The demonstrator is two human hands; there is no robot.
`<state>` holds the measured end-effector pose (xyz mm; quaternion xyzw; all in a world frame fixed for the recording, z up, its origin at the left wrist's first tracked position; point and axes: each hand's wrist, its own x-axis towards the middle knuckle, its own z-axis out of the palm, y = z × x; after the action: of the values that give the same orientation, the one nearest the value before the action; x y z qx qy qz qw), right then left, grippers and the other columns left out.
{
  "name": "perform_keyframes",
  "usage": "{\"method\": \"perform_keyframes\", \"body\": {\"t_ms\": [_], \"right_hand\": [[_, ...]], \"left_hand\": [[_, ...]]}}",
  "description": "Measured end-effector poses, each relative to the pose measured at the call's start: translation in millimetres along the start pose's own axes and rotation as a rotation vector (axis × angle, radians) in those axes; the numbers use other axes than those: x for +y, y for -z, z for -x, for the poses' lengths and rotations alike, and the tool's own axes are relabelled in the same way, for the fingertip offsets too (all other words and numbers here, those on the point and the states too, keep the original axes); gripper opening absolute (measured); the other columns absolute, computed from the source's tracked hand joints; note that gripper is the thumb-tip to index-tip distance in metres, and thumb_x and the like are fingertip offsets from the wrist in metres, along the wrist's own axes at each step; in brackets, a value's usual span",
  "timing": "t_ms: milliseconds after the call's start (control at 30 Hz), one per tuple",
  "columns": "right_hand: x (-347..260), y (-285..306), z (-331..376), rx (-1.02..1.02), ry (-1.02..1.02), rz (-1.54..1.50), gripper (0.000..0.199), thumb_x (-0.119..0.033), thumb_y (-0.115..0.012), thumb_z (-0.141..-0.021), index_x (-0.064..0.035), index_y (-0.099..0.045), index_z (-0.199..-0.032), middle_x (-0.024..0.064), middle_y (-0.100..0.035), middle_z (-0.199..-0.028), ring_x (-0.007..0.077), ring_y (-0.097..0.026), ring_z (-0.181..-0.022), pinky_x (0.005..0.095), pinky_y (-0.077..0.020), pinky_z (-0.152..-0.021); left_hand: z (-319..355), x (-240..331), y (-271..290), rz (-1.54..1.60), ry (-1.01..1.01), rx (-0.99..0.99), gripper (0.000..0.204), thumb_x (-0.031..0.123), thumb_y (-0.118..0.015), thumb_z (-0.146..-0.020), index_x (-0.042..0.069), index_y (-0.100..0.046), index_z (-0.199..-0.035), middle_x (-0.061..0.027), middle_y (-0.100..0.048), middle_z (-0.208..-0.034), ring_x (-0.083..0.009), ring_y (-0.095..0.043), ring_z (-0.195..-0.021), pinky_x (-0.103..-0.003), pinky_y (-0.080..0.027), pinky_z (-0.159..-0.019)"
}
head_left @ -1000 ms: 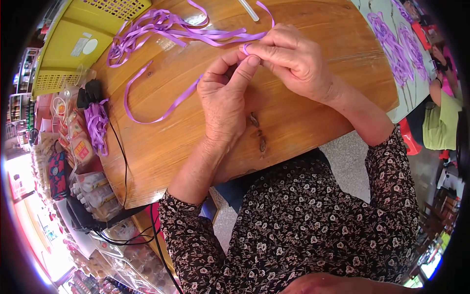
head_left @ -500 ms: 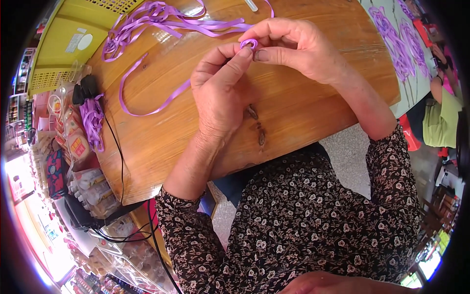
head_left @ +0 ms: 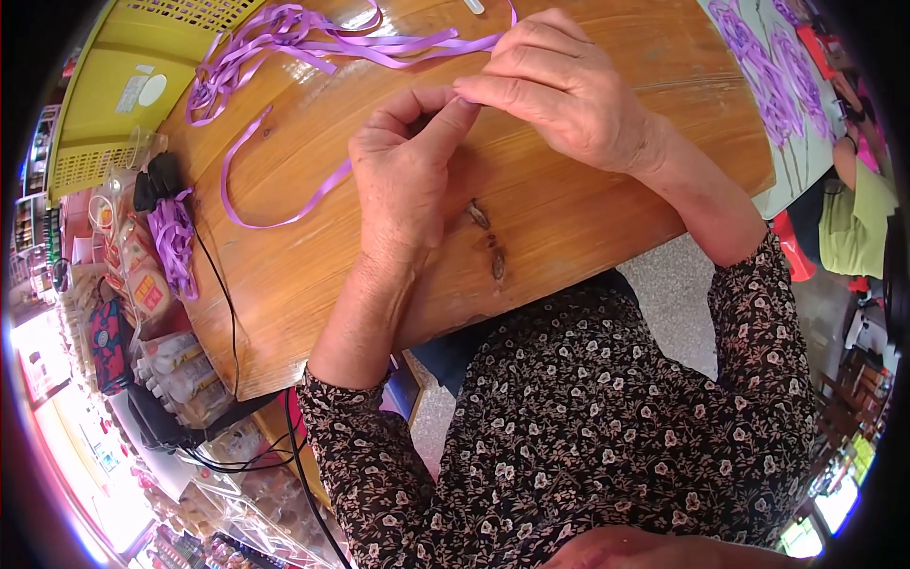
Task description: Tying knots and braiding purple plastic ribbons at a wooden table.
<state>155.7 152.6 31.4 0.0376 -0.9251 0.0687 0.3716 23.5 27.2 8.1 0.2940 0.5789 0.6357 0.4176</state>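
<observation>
Fingers (head_left: 474, 95) of both hands pinched on purple ribbon (head_left: 284, 204) between them.

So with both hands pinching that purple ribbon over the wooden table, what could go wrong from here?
1. The left hand and right hand pinch the purple ribbon only at the fingertips, so it may slip out.
2. The ribbon's far length lies in a loose tangle near the yellow basket; pulling could knot it.
3. The free tail curls toward the table edge and might slide off.
</observation>
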Motion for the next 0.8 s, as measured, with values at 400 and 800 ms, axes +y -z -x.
{"method": "perform_keyframes", "body": {"t_ms": [400,800], "right_hand": [[3.1,3.8,-5.0,0.131,0.096,-0.153,0.019,-0.004,-0.062,-0.073,0.0011,-0.064,-0.092,0.0079,-0.059,-0.083,0.0213,-0.058,-0.077,0.0313,-0.0454,-0.069],[3.6,2.8,1.0,0.116,-0.266,-0.366,0.014,-0.008,-0.071,-0.073,-0.0039,-0.066,-0.085,0.0072,-0.063,-0.081,0.0226,-0.06,-0.075,0.0312,-0.0476,-0.068]], "left_hand": [[-7.9,-5.9,10.3,0.281,0.148,-0.215,0.012,0.008,-0.064,-0.081,-0.001,-0.063,-0.088,0.0038,-0.053,-0.067,-0.0033,-0.041,-0.056,-0.018,-0.032,-0.051],[-5.0,-3.1,0.8,0.135,0.017,-0.07,0.012,0.01,-0.065,-0.082,0.001,-0.06,-0.089,0.0025,-0.053,-0.071,-0.0063,-0.041,-0.058,-0.021,-0.037,-0.058]]}}
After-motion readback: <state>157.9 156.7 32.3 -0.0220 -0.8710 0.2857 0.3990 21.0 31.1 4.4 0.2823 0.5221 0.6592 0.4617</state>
